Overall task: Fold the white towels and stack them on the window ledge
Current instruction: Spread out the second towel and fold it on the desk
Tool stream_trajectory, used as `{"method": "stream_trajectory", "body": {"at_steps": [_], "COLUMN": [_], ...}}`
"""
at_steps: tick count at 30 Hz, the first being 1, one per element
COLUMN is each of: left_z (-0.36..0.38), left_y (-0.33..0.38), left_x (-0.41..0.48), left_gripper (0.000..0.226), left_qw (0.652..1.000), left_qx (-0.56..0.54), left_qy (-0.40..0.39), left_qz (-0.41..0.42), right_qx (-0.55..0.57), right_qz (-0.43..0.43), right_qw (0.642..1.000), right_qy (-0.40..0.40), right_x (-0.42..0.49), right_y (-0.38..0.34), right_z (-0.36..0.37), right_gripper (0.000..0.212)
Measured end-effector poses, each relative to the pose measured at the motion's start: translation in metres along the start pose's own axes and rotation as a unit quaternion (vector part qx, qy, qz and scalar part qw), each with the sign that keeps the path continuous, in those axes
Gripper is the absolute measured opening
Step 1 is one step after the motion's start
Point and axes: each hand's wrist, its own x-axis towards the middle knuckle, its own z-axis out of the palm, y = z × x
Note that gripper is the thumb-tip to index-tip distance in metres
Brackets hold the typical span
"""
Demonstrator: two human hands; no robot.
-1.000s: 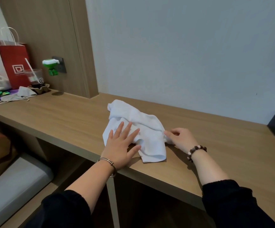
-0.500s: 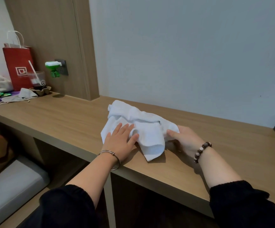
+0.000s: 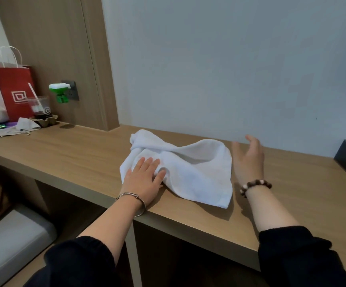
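Your left hand (image 3: 142,179) presses flat on the left of the white towel (image 3: 188,168), rumpled on the surface (image 3: 74,158). Your right hand (image 3: 248,160) hovers spread and empty just beside its right edge.

Blk sleeves (image 3: 81,262); silver bangle (image 3: 130,198) at L hand (image 3: 142,179), brown/white bead bracelet (image 3: 254,184) at R hand (image 3: 248,162)

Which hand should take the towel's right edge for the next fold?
Right, likely. The right hand is open and free beside the right edge of the white towel; the left hand lies flat on its left part, pinning it to the wooden ledge.
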Motion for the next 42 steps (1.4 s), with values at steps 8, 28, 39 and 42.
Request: {"method": "stream_trajectory", "body": {"at_steps": [8, 28, 39, 42], "left_z": [-0.001, -0.008, -0.01, -0.013], "left_y": [0.0, 0.001, -0.003, -0.002], "left_x": [-0.003, -0.011, -0.011, -0.012], "left_gripper": [0.051, 0.055, 0.069, 0.069], "left_qw": [0.999, 0.991, 0.993, 0.991], "left_qx": [-0.015, -0.071, -0.103, -0.123], "left_qy": [0.035, 0.106, 0.051, 0.05], "left_qz": [0.024, 0.038, -0.002, -0.021], "right_qx": [-0.499, -0.246, -0.374, -0.386], "right_qz": [-0.076, -0.081, -0.06, -0.067], "right_qw": [0.756, 0.88, 0.843, 0.84], "right_qy": [-0.417, -0.398, -0.383, -0.376], "right_x": [-0.023, -0.032, -0.027, -0.027], "right_y": [0.001, 0.002, -0.001, 0.003], "right_z": [0.018, 0.039, 0.026, 0.027], "right_gripper": [0.054, 0.043, 0.051, 0.056]}}
